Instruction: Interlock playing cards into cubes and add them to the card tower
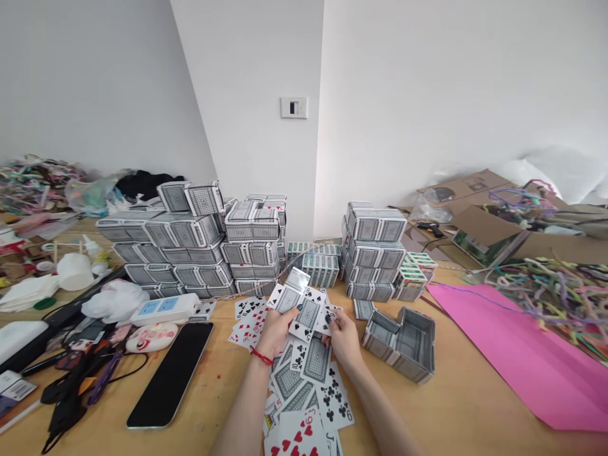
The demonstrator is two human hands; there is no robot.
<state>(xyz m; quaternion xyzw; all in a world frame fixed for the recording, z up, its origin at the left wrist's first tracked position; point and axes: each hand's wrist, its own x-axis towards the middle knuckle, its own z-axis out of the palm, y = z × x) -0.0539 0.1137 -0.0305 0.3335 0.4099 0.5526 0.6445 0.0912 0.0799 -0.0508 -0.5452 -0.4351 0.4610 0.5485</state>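
Nearest the viewer, at 6 o'clock, a hearts card [297, 437] lies among loose cards [286, 379] between the forearms. Above it, near the centre, a cluster of overlapping cards [308, 312] is held: the left hand [277, 330] grips its left side, thumb uppermost; the right hand [345, 337] pinches its right edge narrowly. The central card's long axis runs roughly toward 1 o'clock. The step appears to be arranging or fitting cards together; the next move seems to call for a steady left grip and fine right-hand adjustment. An open card box [398, 362] stands between 3 and 4 o'clock.
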